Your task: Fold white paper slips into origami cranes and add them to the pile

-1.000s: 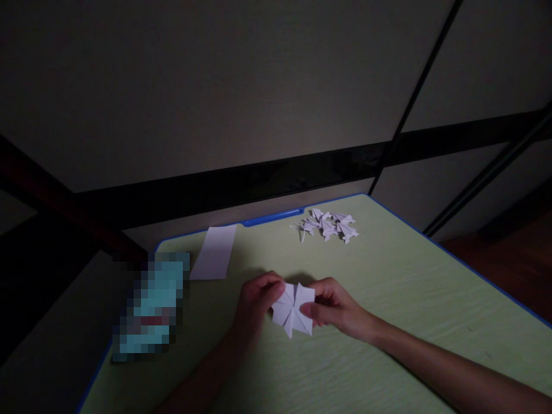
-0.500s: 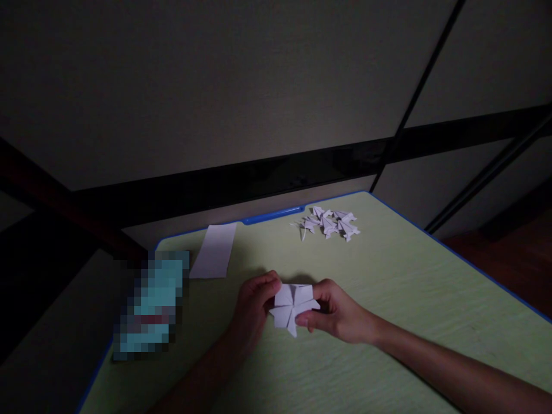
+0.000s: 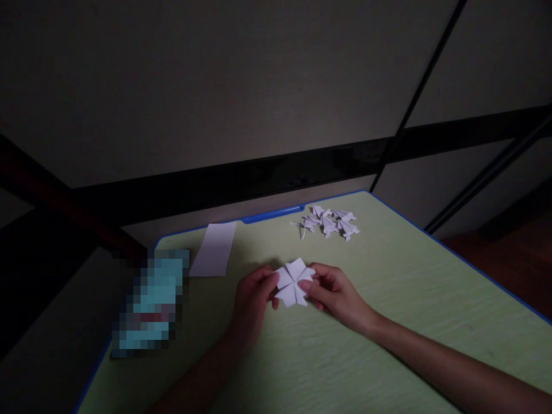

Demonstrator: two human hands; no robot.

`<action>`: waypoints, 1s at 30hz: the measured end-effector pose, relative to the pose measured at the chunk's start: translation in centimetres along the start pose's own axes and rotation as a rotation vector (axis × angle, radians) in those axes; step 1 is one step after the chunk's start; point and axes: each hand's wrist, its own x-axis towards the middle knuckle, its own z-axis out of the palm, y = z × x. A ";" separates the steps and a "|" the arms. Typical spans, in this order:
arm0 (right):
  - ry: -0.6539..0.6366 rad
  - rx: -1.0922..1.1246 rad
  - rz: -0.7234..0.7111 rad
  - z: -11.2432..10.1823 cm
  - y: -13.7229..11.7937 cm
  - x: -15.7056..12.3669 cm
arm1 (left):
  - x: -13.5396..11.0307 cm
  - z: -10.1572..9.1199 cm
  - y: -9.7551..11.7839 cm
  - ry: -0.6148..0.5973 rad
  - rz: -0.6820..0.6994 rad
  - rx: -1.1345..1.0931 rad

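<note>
A piece of folded white paper point(image 3: 291, 275), shaped like a flower with several flaps and creases meeting at its middle, is held just above the table. My left hand point(image 3: 257, 293) pinches its left edge between thumb and fingers. From the other side my right hand point(image 3: 334, 292) grips it, thumb pressed on the front near the centre and the fingers partly hidden behind. Beyond the hands, a group of small folded paper figures point(image 3: 330, 223) lies on the table, with thin white paper strips point(image 3: 303, 232) at their left.
The pale green table point(image 3: 388, 356) has a blue rim and a blue handle-like bar point(image 3: 273, 214) at its far edge. A plain white paper sheet point(image 3: 214, 250) lies at the back left, beside a pixelated bluish object point(image 3: 157, 299). A panelled wall or cabinet point(image 3: 215, 92) rises behind.
The folded paper has been turned and raised slightly away from me. My right thumb has shifted from its lower right part up toward the centre. Both hands still grip it.
</note>
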 end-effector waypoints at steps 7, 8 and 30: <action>0.092 -0.073 -0.030 -0.3 0.0 0.2 | -0.1 -0.5 0.3 0.002 0.211 0.347; 0.099 -0.097 -0.091 -0.4 -0.1 0.2 | -0.1 -0.6 0.3 0.002 0.271 0.406; -0.290 -0.914 -0.539 -1.7 -1.4 -1.3 | -1.0 -1.8 0.5 -0.305 0.716 0.931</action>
